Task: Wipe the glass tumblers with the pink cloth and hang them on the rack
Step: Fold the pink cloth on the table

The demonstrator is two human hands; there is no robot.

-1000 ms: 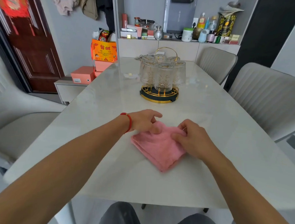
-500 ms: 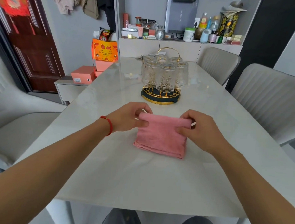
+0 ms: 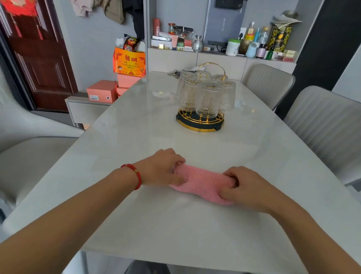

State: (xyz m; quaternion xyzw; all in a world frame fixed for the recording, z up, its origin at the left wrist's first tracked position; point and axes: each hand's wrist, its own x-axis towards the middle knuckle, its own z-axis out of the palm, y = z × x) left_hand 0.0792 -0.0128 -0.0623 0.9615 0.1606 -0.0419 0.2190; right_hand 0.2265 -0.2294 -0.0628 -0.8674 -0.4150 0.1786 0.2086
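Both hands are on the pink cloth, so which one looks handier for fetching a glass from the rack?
Probably the left hand. It sits nearer the rack and its glasses. The right hand grips the cloth lower and farther to the side, so it could keep the cloth.

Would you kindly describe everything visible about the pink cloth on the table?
The pink cloth looks like soft, fuzzy terry or microfibre, folded into a narrow band lying flat on the pale glossy table, nearer the person than the gold-and-black glass rack. The left hand grips its left end and the right hand grips its right end. Nothing else touches it.
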